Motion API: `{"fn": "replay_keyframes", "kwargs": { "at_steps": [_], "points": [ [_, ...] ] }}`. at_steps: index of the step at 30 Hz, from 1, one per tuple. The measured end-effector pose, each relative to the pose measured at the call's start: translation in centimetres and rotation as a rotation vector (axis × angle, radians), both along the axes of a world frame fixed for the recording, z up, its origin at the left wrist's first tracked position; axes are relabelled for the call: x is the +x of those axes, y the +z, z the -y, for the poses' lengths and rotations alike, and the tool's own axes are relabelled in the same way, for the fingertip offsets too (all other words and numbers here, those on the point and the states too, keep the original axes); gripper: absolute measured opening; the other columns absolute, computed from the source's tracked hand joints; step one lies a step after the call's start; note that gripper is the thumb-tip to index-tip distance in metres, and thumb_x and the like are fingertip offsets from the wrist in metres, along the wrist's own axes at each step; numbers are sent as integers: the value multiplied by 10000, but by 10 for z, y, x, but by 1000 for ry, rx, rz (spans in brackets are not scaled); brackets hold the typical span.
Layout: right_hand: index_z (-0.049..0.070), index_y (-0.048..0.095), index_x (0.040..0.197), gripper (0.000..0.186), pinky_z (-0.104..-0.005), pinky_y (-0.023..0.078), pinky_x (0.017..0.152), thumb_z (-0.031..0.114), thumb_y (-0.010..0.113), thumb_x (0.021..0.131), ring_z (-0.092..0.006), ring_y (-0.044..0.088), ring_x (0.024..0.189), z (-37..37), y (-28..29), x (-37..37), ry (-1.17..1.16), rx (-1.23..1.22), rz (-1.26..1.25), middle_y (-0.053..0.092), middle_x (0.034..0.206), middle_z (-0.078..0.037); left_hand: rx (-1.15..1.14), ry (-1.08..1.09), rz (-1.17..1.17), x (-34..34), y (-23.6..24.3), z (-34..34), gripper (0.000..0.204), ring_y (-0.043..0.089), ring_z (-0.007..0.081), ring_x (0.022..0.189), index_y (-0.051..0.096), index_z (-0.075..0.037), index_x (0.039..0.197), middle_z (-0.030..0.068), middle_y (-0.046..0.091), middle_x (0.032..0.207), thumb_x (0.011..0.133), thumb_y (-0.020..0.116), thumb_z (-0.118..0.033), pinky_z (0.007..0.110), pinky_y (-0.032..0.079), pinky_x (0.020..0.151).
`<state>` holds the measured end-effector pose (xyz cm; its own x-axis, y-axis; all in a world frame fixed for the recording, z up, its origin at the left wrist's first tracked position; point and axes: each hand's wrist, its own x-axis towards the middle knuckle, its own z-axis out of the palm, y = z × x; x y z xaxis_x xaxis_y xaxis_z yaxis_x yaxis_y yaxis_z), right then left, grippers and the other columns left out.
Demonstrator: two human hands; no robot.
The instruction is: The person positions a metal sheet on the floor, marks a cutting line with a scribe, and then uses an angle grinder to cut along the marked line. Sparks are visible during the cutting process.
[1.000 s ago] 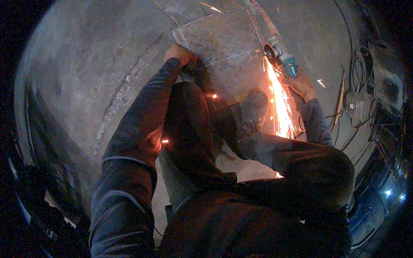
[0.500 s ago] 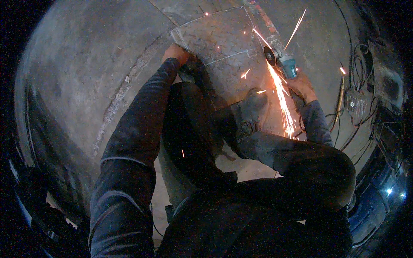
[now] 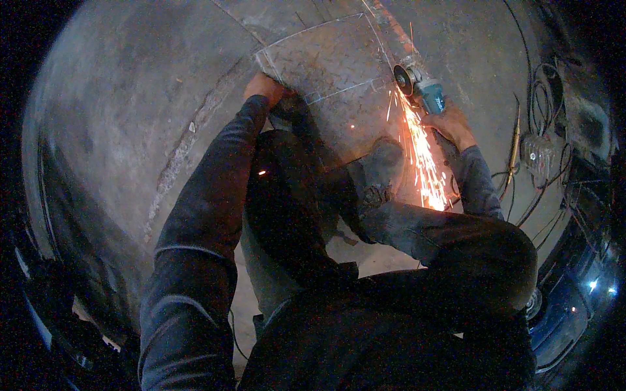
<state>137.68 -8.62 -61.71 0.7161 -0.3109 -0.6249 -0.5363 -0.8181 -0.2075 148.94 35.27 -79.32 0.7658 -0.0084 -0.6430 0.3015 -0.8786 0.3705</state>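
My right hand [image 3: 452, 126] is closed round the body of a teal angle grinder [image 3: 430, 95]. Its dark disc [image 3: 403, 79] meets the right edge of a flat metal plate [image 3: 339, 55] with a worn tread pattern and pale marked lines. Bright sparks [image 3: 424, 156] stream from the disc toward my bent leg. At the plate's left edge my left hand [image 3: 264, 87] is closed, its fingers curled over the rim and partly in shadow. My shoe [image 3: 385, 159] rests on the near part of the plate.
A reddish, worn metal strip [image 3: 399, 32] runs beyond the grinder. To the right lie a brass-coloured torch [image 3: 516, 146], coiled dark cables [image 3: 544, 98] and a grey block-like object [image 3: 538, 156]. A rough crack [image 3: 189, 133] crosses the concrete floor at left.
The grinder has shifted slightly left and away from me along the plate's edge. The spark stream has moved left with it. My left hand stays nearly in place.
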Motion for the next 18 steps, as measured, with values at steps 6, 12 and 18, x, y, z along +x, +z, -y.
{"fn": "replay_keyframes", "kwargs": {
  "at_steps": [6, 12, 18],
  "points": [
    [28, 473, 1394, 984, -436, 478, 972, 436, 831, 573, -387, 628, 1150, 2, -9, 0, -11, -151, 28, 632, 1265, -232, 18, 18, -41, 5, 32, 15, 846, 627, 371, 1190, 626, -65, 1292, 177, 661, 1278, 623, 898, -506, 451, 514, 988],
    [22, 441, 1429, 1026, -422, 488, 960, 450, 831, 582, -395, 636, 1139, 0, -15, 14, 39, -153, -44, 642, 1254, -239, -7, -12, -18, 5, -1, -4, 829, 613, 380, 1207, 615, -66, 1302, 179, 653, 1289, 650, 877, -506, 457, 507, 1001],
    [26, 485, 1375, 959, -429, 504, 931, 462, 821, 590, -386, 642, 1136, 16, -29, 11, 64, -190, -14, 646, 1249, -243, -8, -17, -33, 4, 10, 10, 836, 613, 378, 1208, 611, -67, 1301, 178, 649, 1298, 650, 869, -523, 455, 507, 998]
  ]
}}
